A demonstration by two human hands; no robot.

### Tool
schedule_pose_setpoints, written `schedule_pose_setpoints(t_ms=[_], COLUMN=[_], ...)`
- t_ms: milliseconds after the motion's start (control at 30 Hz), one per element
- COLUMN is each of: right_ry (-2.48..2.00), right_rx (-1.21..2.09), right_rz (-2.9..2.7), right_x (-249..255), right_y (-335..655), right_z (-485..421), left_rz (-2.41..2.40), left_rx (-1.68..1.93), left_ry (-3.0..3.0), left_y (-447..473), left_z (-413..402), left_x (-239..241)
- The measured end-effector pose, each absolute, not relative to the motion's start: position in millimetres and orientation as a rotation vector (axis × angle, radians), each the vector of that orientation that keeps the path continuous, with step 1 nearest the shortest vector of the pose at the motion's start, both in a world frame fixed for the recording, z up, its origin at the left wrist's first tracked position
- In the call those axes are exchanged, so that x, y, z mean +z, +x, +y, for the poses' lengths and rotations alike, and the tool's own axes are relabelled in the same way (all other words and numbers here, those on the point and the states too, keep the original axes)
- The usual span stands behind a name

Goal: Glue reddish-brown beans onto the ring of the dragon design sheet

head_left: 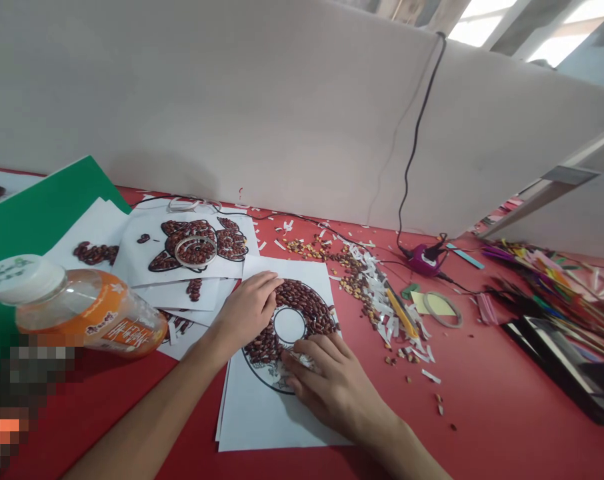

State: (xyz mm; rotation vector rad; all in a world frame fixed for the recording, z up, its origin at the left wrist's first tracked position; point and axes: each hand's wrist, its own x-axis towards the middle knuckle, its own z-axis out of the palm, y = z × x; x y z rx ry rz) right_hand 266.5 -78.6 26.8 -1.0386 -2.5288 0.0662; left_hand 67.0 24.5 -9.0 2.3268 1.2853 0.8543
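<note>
A white sheet of paper [262, 427] lies on the red table, printed with a black ring around a blank circle. Dark red beans [302, 293] fill most of the ring; its lower part shows bare paper with a shiny film. My left hand [247, 310] rests on the ring's upper left, its fingers stretched out over the beans and holding nothing visible. Over the lower right of the ring, my right hand [332, 370] bends its fingers, thumb and forefinger close together at the bare patch. Whatever lies between those fingertips is hidden.
An orange-labelled bottle [117, 317] lies at the left beside a green sheet [82, 193] and bean pictures [182, 247]. Right of the paper are loose beans [352, 280], paper scraps, a yellow cutter [402, 313], a tape ring [442, 310] and a purple power adapter [425, 260] with black cables.
</note>
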Motion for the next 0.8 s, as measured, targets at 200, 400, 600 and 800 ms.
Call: schedule_pose_setpoints(t_ms=[200, 400, 600, 800], right_ry=[-1.044, -1.108, -1.353, -1.877], right_rx=[-0.041, 0.064, 0.282, -0.021], right_rz=[-2.644, -2.665, -2.280, -2.222], right_x=[24, 38, 44, 41], right_y=[258, 251, 304, 361], right_z=[-79, -80, -11, 80], left_rz=[1.276, 1.281, 1.300, 1.310], left_rx=[0.878, 0.881, 0.872, 0.861], left_ry=[2.312, 2.313, 2.313, 2.291], left_y=[70, 71, 69, 68], left_z=[23, 23, 23, 23], left_x=[-9, -11, -13, -9])
